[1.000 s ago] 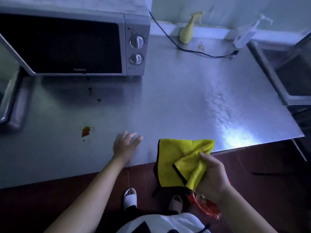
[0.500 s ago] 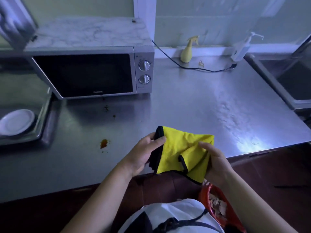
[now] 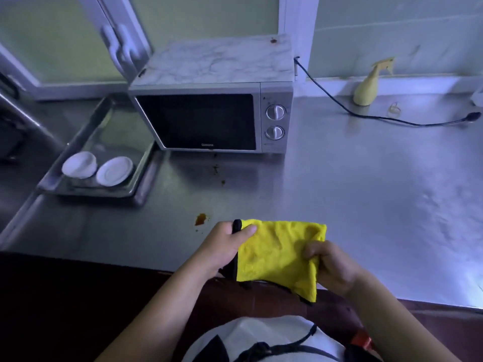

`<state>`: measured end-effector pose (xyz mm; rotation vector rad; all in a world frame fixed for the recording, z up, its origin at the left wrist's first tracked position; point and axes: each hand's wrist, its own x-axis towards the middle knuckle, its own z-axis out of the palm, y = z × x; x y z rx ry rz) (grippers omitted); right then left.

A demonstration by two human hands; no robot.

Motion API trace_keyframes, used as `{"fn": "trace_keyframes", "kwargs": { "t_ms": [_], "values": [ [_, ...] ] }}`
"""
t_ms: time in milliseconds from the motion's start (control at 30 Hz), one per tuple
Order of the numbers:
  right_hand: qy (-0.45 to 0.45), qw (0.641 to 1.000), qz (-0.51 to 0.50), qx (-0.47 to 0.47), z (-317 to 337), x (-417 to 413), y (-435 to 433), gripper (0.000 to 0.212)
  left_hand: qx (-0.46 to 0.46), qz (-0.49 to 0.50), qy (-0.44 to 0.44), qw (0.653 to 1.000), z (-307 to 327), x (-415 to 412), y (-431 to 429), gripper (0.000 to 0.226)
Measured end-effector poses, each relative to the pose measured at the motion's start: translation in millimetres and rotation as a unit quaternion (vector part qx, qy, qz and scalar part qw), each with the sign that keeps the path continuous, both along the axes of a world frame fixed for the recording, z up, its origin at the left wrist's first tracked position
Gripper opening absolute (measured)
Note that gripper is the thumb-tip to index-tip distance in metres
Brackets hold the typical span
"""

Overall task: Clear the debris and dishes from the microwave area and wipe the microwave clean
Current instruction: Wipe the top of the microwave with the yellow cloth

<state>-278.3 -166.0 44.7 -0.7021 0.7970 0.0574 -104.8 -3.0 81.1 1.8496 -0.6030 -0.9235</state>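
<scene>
A yellow cloth (image 3: 277, 253) with a black edge hangs over the counter's front edge, held between both hands. My left hand (image 3: 224, 246) grips its left edge, thumb on top. My right hand (image 3: 330, 267) pinches its right side. A silver microwave (image 3: 209, 121), door closed, stands at the back of the steel counter (image 3: 366, 192). An orange stain (image 3: 200, 218) lies on the counter just left of the cloth, and small dark specks (image 3: 216, 168) sit in front of the microwave. A white bowl (image 3: 79, 164) and a white plate (image 3: 114, 170) lie in a metal tray (image 3: 138, 168) left of the microwave.
A yellow spray bottle (image 3: 369, 87) stands by the back wall on the right. The microwave's black cord (image 3: 366, 116) runs across the counter with its plug lying loose. An orange-red bin (image 3: 362, 339) shows below my right arm.
My left hand left the counter and took the cloth's left edge; both hands now hold it spread. The view tilted up and left, bringing the tray, bowl and plate into sight.
</scene>
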Motion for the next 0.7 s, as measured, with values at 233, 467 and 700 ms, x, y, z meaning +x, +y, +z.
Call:
{"fn": "trace_keyframes", "kwargs": {
  "t_ms": [233, 467, 700],
  "values": [
    [0.027, 0.994, 0.068, -0.081, -21, 19, -12, 0.04, 0.091, 0.035, 0.14, 0.985, -17, 0, 28, 0.03],
    [-0.046, 0.979, 0.185, -0.073, -17, 59, 3, 0.037, 0.022, 0.137, 0.335, 0.932, -9, -6, 76, 0.027],
    [-0.019, 0.967, 0.192, -0.165, 0, 97, 20, 0.029, -0.071, 0.192, 0.406, 0.89, -6, 5, 100, 0.042]
  ]
}}
